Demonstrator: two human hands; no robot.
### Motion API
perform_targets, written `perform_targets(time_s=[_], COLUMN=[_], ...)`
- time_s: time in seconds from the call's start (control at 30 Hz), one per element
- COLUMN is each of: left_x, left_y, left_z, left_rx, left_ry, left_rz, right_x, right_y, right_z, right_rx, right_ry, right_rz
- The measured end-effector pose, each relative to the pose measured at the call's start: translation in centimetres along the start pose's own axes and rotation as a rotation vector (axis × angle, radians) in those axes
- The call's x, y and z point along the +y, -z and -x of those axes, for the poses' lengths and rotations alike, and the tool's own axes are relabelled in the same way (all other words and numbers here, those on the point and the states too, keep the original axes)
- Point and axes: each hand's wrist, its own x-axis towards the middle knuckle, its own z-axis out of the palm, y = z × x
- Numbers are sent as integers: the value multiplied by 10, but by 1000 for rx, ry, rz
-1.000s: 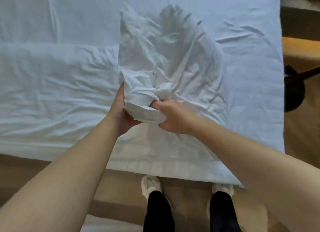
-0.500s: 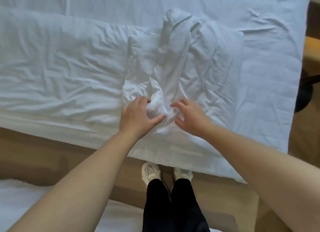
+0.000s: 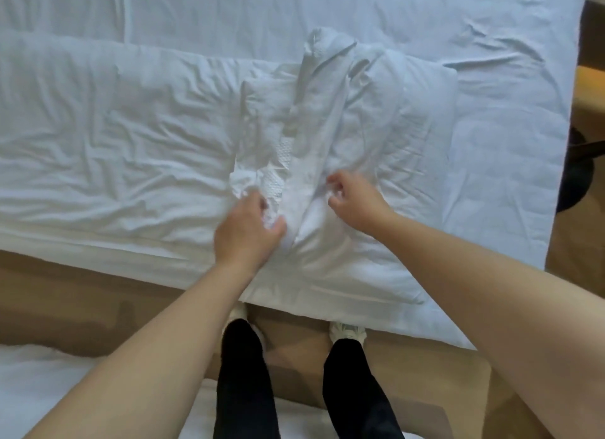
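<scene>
A crumpled white pillowcase (image 3: 314,118) lies bunched over a white pillow (image 3: 393,150) on the bed (image 3: 98,127). One long fold of it runs from the far side down to the pillow's near end. My left hand (image 3: 248,229) grips the bunched cloth at the near left, fingers curled into it. My right hand (image 3: 352,196) pinches the cloth just right of that fold, thumb and fingers bent around a small tuft. The two hands are a short way apart, both at the pillow's near end.
The bed's near edge runs across the frame above a tan floor (image 3: 82,294). My legs in black trousers (image 3: 242,379) and white shoes stand by that edge. A second white bed (image 3: 49,383) sits at the lower left. A dark chair base (image 3: 576,183) and wooden furniture stand at the right.
A second ago both hands held the rolled cloth lifted together. It now lies down on the pillow, and my hands have drawn apart, each gripping cloth at one side.
</scene>
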Motion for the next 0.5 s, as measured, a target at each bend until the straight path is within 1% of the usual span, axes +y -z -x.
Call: perform_targets(time_s=[0.03, 0.07, 0.13, 0.17, 0.2, 0.23, 0.27, 0.33, 0.37, 0.43, 0.5], left_x=[6, 7, 2, -1, -3, -5, -6, -7, -8, -13, -19], left_y=[-8, -16, -25, -28, -29, -28, -26, -21, -22, -26, -25], left_z=[-1, -3, -5, -4, -2, 1, 5, 15, 18, 16, 14], left_rx=[-111, -171, -158, -116, -60, -17, -34, -170, -215, -251, -268], left_ry=[-21, -21, -52, -131, -231, -292, -284, -124, -63, 5, 89], left_rz=[-76, -209, -425, -450, -400, -311, -187, 5, 31, 52, 164], right_x=[-8, -16, -34, -45, -53, -61, -69, -81, -86, -93, -103], right_y=[0, 0, 1, 1, -1, -3, -8, -17, -18, -16, -12], right_z=[-7, -16, -31, -36, -41, -46, -52, -62, -64, -65, -63], right_rx=[28, 45, 39, 16, 4, 23, 71, 203, 265, 334, 301], right_ry=[-60, -127, -245, -298, -340, -373, -402, -442, -443, -363, -226], right_rz=[-92, -205, -483, -610, -710, -750, -747, -638, -546, -227, 199])
